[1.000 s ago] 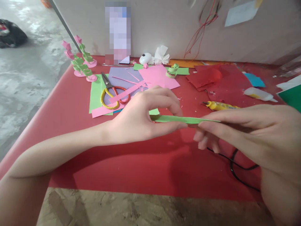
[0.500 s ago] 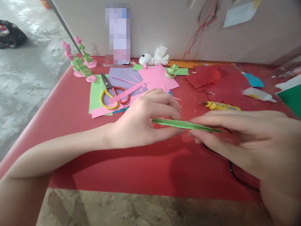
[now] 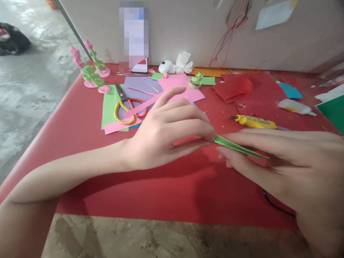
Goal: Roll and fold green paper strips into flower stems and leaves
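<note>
Green strip (image 3: 236,147) pinched between left hand (image 3: 166,136) and right hand (image 3: 285,161), fingertips nearly meeting, above the counter (image 3: 134,193).

We see scissors (image 3: 128,106) at ten o'clock on pink and green sheets (image 3: 109,107), paper flowers (image 3: 91,68) beyond them, and a yellow glue gun (image 3: 254,122) and a glue bottle (image 3: 294,106) at two o'clock.

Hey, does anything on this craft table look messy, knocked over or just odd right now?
Nothing is spilled or broken. The clutter is loose: small paper scraps lie scattered on the red table, and the scissors sit on overlapping paper sheets. The glue bottle lies on its side. Both hands, left hand and right hand, pinch a folded green strip.
</note>
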`<state>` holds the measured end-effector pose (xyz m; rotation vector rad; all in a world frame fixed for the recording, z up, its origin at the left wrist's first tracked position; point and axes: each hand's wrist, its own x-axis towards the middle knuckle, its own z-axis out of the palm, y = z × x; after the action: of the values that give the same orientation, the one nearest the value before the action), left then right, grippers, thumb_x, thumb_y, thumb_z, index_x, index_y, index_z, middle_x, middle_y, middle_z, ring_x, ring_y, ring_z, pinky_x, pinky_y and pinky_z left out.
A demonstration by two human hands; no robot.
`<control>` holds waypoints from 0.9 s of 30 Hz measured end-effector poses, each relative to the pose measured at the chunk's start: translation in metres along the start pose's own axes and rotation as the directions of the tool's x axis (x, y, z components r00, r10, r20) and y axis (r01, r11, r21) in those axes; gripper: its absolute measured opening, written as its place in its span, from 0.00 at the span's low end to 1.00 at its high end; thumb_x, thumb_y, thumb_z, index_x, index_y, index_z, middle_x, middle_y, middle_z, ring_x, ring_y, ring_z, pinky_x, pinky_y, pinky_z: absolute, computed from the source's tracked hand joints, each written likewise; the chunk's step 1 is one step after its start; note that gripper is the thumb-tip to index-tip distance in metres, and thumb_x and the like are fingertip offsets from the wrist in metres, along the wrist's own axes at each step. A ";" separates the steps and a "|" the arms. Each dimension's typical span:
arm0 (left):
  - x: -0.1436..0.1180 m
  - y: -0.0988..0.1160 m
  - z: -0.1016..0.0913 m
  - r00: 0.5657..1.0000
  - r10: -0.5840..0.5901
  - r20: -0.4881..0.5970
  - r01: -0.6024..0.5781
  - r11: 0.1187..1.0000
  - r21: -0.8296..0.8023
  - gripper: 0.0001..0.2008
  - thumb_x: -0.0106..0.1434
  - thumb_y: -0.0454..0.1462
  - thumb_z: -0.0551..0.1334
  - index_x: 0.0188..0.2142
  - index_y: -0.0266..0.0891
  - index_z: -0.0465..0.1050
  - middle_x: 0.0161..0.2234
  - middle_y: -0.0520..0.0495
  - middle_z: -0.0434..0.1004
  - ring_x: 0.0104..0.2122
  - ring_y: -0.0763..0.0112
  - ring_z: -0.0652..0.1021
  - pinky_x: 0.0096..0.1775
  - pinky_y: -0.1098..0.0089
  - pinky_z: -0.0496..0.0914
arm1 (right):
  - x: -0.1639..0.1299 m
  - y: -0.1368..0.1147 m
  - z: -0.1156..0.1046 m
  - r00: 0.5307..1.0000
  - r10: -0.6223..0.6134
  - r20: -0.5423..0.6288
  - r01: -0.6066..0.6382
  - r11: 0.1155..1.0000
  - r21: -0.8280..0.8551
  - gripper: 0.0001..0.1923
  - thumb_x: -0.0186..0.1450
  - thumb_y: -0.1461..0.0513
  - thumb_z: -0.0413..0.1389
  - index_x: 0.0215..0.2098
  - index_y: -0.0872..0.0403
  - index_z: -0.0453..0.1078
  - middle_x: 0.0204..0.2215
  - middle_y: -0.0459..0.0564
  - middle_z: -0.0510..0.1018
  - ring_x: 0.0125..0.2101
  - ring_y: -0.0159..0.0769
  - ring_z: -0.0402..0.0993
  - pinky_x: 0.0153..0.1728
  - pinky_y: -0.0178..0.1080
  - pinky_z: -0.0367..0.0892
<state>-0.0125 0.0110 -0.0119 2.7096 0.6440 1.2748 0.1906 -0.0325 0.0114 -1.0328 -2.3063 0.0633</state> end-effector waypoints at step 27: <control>-0.001 0.009 0.001 1.000 0.019 -0.025 -0.012 0.967 0.256 0.02 0.60 0.31 0.59 0.32 0.38 0.69 0.40 0.45 0.72 0.44 0.64 0.74 0.54 0.53 0.66 | 0.002 -0.009 0.008 0.988 -0.122 -0.095 0.081 0.932 -0.352 0.02 0.65 0.64 0.52 0.33 0.50 0.65 0.22 0.36 0.77 0.20 0.21 0.69 0.19 0.35 0.56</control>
<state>-0.0087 0.0024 -0.0111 2.9089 0.8477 1.3174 0.1794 -0.0362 0.0085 -1.0516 -2.3082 -0.4511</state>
